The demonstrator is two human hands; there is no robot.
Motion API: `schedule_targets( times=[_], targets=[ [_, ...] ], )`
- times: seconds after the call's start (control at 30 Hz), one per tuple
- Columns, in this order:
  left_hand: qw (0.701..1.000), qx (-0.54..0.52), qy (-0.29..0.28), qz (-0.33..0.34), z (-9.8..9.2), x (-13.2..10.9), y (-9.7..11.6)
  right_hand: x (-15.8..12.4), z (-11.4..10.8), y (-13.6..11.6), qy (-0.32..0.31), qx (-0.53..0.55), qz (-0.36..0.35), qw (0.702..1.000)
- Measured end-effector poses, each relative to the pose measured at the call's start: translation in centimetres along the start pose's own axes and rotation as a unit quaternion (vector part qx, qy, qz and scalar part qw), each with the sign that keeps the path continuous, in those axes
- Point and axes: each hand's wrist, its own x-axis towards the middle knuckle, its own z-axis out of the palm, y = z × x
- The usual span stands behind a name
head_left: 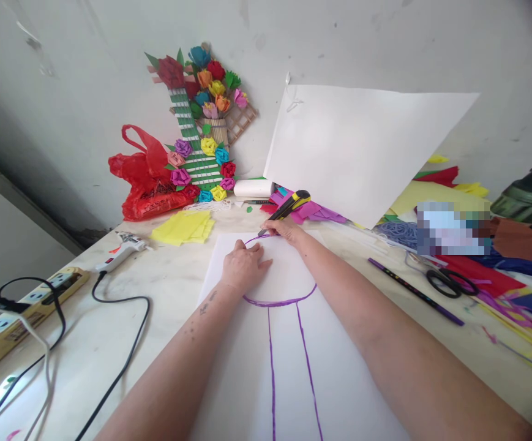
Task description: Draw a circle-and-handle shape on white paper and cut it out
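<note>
A large white sheet (348, 367) lies on the table in front of me, marked with a purple outline: a rounded shape at the far end and two long lines running toward me. My right hand (283, 229) grips a yellow and black utility knife (288, 205), its blade tip touching the sheet by the far curve of the outline. Inside that rounded shape, my left hand (243, 264) lies flat on the paper, fingers spread. My forearm hides part of the outline's right side.
Right of the sheet lie a purple pen (415, 291), black-handled scissors (452, 283) and coloured paper scraps. A glue gun (121, 252), yellow papers (185, 226) and a power strip (31, 300) with cords are at left. Behind stand paper flowers (208, 147), a red bag (149, 177) and a white board (348, 147).
</note>
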Motion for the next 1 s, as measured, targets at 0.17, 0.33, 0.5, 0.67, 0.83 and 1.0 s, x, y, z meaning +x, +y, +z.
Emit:
schedule_targets(
  times=[0.17,0.33,0.5,0.67,0.83,1.0],
  targets=[
    [1.0,-0.003,0.0,-0.001,-0.02,0.01,0.03,0.02,-0.01,0.19,0.014,0.009,0.011,1.0],
    [1.0,-0.006,0.004,-0.001,0.14,0.05,-0.05,0.09,0.02,0.36,0.021,0.023,0.01,0.999],
    [1.0,-0.006,-0.001,-0.002,0.07,0.03,-0.07,0.02,-0.07,0.28,0.018,0.034,0.006,0.999],
    [1.0,-0.005,-0.004,-0.004,-0.16,-0.04,0.04,0.01,-0.13,0.36,0.021,0.029,0.001,0.999],
    [1.0,-0.007,-0.011,-0.006,-0.23,-0.09,0.09,0.01,-0.16,0.42,0.024,0.031,0.008,0.999],
    [1.0,-0.006,-0.009,-0.008,-0.21,-0.06,0.1,0.03,-0.16,0.35,0.03,0.025,0.011,0.999]
  ],
)
